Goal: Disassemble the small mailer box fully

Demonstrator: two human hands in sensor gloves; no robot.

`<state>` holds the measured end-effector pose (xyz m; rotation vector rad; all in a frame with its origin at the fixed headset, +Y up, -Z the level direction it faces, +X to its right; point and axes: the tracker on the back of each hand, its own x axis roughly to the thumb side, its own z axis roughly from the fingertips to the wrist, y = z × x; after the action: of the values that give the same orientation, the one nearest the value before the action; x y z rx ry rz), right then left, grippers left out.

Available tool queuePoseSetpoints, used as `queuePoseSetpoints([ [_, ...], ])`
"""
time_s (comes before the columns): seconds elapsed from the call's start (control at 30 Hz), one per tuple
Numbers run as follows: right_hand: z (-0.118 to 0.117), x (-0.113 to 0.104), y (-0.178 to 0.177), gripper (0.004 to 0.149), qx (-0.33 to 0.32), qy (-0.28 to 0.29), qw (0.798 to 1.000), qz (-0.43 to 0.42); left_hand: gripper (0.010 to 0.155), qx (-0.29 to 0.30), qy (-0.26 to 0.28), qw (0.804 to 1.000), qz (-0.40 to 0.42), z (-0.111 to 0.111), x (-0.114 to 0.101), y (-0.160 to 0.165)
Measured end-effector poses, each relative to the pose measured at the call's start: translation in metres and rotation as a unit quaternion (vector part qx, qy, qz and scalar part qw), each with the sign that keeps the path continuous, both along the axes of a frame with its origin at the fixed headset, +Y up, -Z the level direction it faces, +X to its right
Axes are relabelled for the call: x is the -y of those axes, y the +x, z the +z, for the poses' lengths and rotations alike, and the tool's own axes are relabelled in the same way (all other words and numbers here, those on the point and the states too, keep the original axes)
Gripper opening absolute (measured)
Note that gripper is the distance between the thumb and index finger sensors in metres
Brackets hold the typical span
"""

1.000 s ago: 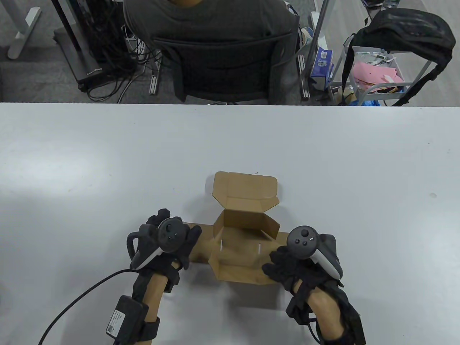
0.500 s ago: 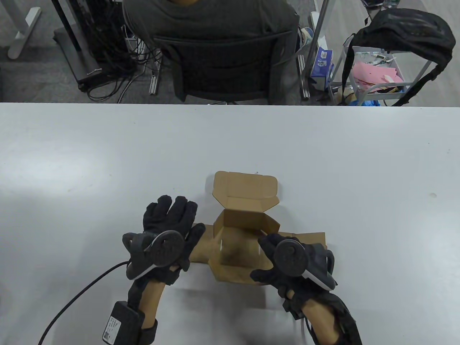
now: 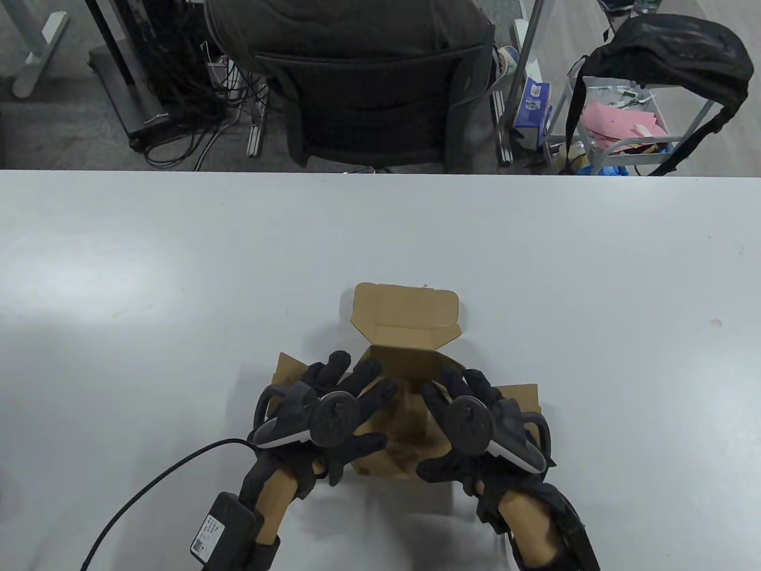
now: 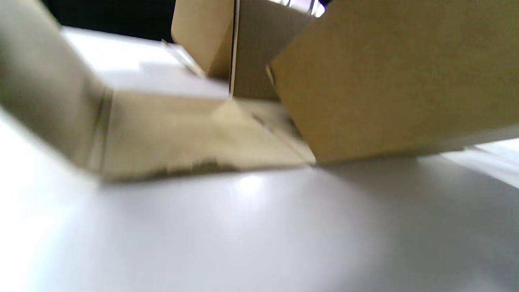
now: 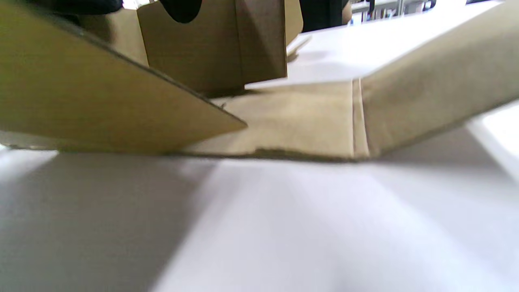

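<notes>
A: Both hands have moved inward and forward since the earlier frame; the left hand (image 3: 333,410) has left the side panel it lay beside and now reaches over the small brown cardboard mailer box (image 3: 404,333), and that left side panel (image 3: 286,372) now stands tilted up, just beyond the left hand.

B: And the right hand (image 3: 469,416)?

A: Its fingers (image 3: 452,380) are spread and extended over the box interior, mirroring the left fingers (image 3: 362,380). Whether any fingertip presses the cardboard cannot be told from the table view.

B: Where does the box lie?

A: Directly under and ahead of both hands, on the white table (image 3: 594,267). The lid (image 3: 404,309) stands open beyond the fingertips; the right side panel (image 3: 520,395) lies just outside the right hand.

B: What do the wrist views add?

A: Each shows a side panel (image 4: 162,134) (image 5: 300,121) lying on the table with its outer end bent upward, beside a slanting front flap (image 4: 389,77) (image 5: 93,97). Both views are blurred.
</notes>
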<state>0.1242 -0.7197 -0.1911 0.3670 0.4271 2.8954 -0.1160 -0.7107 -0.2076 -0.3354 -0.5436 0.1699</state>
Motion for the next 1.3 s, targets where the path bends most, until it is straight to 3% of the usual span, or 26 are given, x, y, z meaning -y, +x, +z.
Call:
queuePoseSetpoints([
  [0.07,-0.005,0.007,0.003,0.104,-0.001,-0.024,1.0,0.01,0.09,-0.017,-0.084,0.996,-0.03,-0.001,0.007,-0.002],
  [0.1,-0.008,0.011,0.005,0.105,-0.004,-0.038,0.999,0.012,0.093,-0.019,-0.099,0.994,-0.046,-0.001,0.01,-0.003],
  [0.43,-0.03,0.034,0.01,0.107,0.008,-0.085,0.995,0.05,0.106,-0.02,-0.085,0.986,-0.144,-0.015,0.034,0.0],
  [0.6,-0.036,0.042,0.01,0.107,0.018,-0.107,0.992,0.063,0.107,-0.031,-0.133,0.981,-0.137,-0.025,0.047,-0.002],
  [0.93,-0.047,0.048,0.013,0.108,0.02,-0.137,0.988,0.061,0.108,-0.044,-0.113,0.982,-0.146,-0.042,0.045,-0.001],
  [1.3,-0.048,0.047,0.011,0.108,0.027,-0.144,0.986,0.084,0.108,-0.055,-0.114,0.983,-0.131,-0.042,0.045,0.0],
])
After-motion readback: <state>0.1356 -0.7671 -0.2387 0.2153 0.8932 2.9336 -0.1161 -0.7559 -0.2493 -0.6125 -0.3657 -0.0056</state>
